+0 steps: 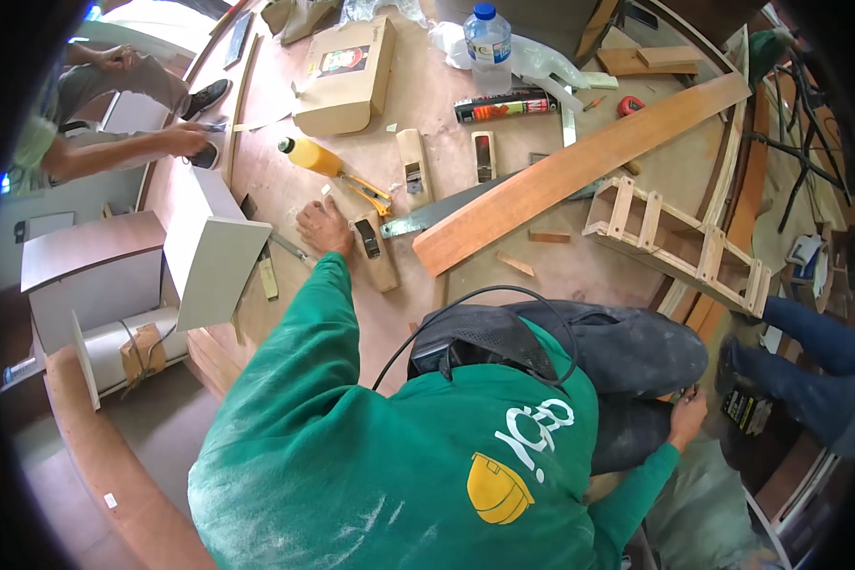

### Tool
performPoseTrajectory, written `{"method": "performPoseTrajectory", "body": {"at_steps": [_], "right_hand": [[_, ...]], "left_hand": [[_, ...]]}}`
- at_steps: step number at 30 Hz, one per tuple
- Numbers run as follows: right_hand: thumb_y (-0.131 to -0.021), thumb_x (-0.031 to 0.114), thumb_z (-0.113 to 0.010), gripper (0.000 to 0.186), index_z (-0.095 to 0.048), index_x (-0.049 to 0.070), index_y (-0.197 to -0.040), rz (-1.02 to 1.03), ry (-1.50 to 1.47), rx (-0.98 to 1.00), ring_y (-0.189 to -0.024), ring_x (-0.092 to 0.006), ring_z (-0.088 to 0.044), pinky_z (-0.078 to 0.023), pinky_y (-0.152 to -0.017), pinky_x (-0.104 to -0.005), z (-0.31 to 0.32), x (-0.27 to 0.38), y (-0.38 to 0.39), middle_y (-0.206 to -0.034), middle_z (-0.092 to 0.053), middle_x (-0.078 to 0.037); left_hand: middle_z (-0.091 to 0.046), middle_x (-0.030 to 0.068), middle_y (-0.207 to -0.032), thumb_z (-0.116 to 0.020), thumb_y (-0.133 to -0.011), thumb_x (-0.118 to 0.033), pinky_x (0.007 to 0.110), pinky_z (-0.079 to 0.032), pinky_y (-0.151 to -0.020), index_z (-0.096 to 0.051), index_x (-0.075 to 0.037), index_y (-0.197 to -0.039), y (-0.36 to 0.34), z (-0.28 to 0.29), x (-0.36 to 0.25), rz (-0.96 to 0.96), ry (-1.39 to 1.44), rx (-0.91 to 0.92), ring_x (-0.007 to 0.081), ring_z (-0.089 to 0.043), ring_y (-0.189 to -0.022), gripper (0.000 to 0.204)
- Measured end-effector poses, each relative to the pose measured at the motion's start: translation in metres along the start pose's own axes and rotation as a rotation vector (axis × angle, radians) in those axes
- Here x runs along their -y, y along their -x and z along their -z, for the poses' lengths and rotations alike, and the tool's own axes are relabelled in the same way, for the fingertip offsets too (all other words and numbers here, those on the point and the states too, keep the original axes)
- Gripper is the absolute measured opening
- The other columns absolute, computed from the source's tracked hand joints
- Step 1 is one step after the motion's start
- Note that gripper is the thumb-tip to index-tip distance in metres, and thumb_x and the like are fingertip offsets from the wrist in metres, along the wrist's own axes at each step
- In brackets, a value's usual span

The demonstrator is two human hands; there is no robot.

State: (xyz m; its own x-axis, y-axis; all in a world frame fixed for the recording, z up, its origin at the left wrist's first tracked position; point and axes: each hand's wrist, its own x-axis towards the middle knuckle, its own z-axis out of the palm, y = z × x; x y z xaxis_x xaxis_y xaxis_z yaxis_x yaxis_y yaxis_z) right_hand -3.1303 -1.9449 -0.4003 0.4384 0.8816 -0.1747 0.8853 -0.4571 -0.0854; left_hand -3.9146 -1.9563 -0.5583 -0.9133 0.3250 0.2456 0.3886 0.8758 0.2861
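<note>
My left hand [325, 228] lies open on the wooden worktop, fingers spread, beside a wooden hand plane [375, 255]. It grips nothing. Just beyond it are a yellow bottle [312, 157] on its side and a yellow utility knife [365, 195]. Two more wooden planes, one pale [413, 169] and another [484, 157], lie farther out. A handsaw blade [437, 213] runs partly under a long reddish board [579, 176]. Low at the right, by my dark trouser leg, my right hand [689, 418] is closed around something small and dark that I cannot make out.
A slatted wooden frame [674, 237] rests at the right edge. Far back are a cardboard box [342, 76], water bottle [488, 52], black can [505, 105] and red tape measure [629, 106]. Pale panels [214, 256] stand left. Another person's hand [185, 141] is far left; jeans-clad legs [807, 366] are right.
</note>
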Motion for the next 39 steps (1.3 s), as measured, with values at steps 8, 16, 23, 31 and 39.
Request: {"method": "performPoseTrajectory", "body": {"at_steps": [8, 16, 23, 31, 39], "right_hand": [[-0.109, 0.017, -0.051, 0.026, -0.063, -0.002, -0.121, 0.106, -0.209, -0.041, -0.096, -0.0428, -0.069, -0.052, -0.086, -0.0484, 0.0, -0.008, 0.014, -0.107, -0.072, -0.025], [-0.106, 0.012, -0.052, 0.025, -0.063, -0.002, -0.125, 0.212, -0.232, 0.074, -0.097, -0.0357, -0.068, -0.052, -0.091, -0.0426, -0.022, -0.023, -0.03, -0.109, -0.072, -0.023], [-0.101, 0.008, -0.053, 0.028, -0.063, 0.0, -0.125, 0.458, 0.092, 0.026, -0.107, -0.0487, -0.065, -0.05, -0.091, -0.0501, -0.02, -0.03, -0.009, -0.118, -0.071, -0.025], [-0.109, 0.027, -0.052, 0.032, -0.066, -0.001, -0.114, 0.355, 0.063, 0.016, -0.096, -0.051, -0.063, -0.048, -0.08, -0.0544, -0.006, -0.063, 0.036, -0.101, -0.07, -0.028], [-0.11, 0.031, -0.052, 0.037, -0.068, -0.001, -0.12, 0.438, -0.029, -0.065, -0.106, -0.0476, -0.066, -0.051, -0.09, -0.0518, -0.001, -0.038, 0.036, -0.114, -0.071, -0.027]], "left_hand": [[-0.058, 0.0166, -0.127, -0.057, -0.102, -0.052, 0.057, -0.038, -0.108, -0.063, -0.013, -0.118, 0.006, -0.007, 0.006, -0.015, -0.023, 0.009, 0.0413, -0.049, -0.125, 0.042], [-0.057, 0.017, -0.126, -0.061, -0.1, -0.049, 0.057, -0.04, -0.105, -0.065, -0.012, -0.113, 0.004, -0.001, -0.001, -0.038, 0.06, 0.028, 0.0396, -0.051, -0.123, 0.039], [-0.058, 0.0211, -0.133, -0.065, -0.099, -0.043, 0.05, -0.037, -0.114, -0.066, -0.005, -0.127, -0.014, 0.02, 0.006, 0.016, 0.174, 0.161, 0.0391, -0.052, -0.128, 0.047], [-0.073, 0.0188, -0.099, -0.068, -0.102, -0.038, 0.042, -0.055, -0.081, -0.067, 0.003, -0.116, 0.072, 0.13, 0.031, -0.173, 0.609, 0.481, 0.0263, -0.07, -0.089, 0.044], [-0.073, 0.0246, -0.092, -0.08, -0.091, -0.048, 0.046, -0.057, -0.077, -0.064, 0.004, -0.108, 0.221, 0.155, 0.044, -0.342, 0.263, 0.79, 0.0375, -0.072, -0.086, 0.057]]}}
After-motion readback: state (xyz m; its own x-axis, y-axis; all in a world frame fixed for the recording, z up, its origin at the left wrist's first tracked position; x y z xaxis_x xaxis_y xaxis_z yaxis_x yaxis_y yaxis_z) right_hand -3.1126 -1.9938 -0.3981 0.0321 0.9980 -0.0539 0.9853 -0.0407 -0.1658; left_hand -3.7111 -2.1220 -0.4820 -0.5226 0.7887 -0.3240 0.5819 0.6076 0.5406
